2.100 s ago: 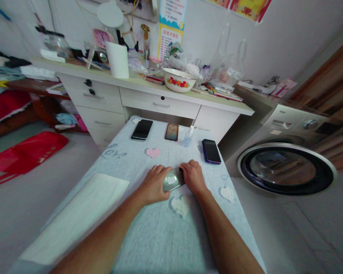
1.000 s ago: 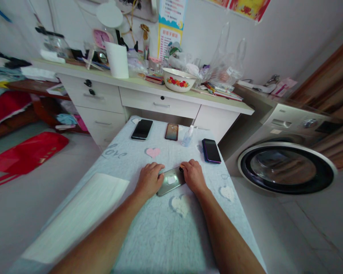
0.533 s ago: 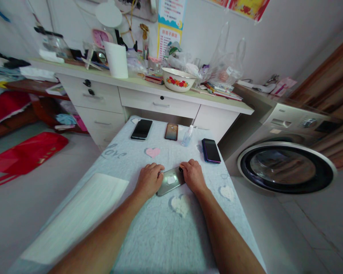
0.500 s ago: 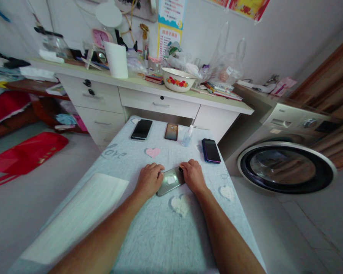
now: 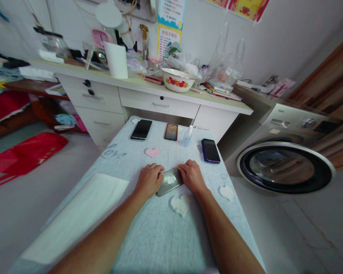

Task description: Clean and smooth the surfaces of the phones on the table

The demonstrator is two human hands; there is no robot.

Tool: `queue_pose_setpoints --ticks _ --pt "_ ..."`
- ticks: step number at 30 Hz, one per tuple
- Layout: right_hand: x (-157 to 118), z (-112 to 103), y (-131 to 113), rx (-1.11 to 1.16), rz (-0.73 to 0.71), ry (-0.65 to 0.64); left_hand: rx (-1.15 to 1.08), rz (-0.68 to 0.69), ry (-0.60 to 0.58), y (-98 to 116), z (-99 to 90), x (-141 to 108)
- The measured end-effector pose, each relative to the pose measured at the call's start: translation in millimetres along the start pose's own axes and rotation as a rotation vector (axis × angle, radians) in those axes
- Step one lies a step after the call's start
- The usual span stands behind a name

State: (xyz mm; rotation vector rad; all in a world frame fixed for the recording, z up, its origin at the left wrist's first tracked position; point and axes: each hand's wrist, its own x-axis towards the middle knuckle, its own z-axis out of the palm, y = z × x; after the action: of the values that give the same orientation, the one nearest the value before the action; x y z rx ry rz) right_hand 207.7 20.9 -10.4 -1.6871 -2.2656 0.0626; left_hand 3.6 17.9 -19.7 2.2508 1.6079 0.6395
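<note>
Cloth-covered surface (image 5: 148, 236), pale blue w/ heart prints, stands in front of a white drawer desk (image 5: 160, 102); washing machine (image 5: 267, 125) off to the right, red bag (image 5: 28, 154) on the floor (image 5: 74, 163) at left. Silvery phone (image 5: 169, 182) lies flat nr the middle of the cloth, back up, w/ a small pale patch on it, set at a slant btwn both hands. L hand (image 5: 150, 179): grip closed on its left end, thumb & fingers pinching the edge. R hand (image 5: 191, 176): grip pinching the far right corner, fingertips partly hidden. Beyond, toward the desk: black phone (image 5: 141, 129) at left, brown phone (image 5: 171, 131) mid, clear spray bottle (image 5: 186, 137) upright just beside it, purple-edged phone (image 5: 210, 151) at right. Long white sheet (image 5: 77, 219) flat, left of L forearm. Flowered bowl (image 5: 177, 80) & white roll (image 5: 116, 61) on the desk
</note>
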Motion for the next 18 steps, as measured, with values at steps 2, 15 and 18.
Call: queue_pose_setpoints --ticks 2,15,18 --pt "0 0 0 -0.008 0.007 0.003 -0.004 -0.004 -0.002 0 -0.5 0" --pt "8 -11 8 -0.106 0.027 -0.051 -0.002 0.019 0.015 -2 1.3 0" --pt "5 -10 10 -0.099 0.057 -0.031 0.000 0.008 0.009 -1 1.0 0"
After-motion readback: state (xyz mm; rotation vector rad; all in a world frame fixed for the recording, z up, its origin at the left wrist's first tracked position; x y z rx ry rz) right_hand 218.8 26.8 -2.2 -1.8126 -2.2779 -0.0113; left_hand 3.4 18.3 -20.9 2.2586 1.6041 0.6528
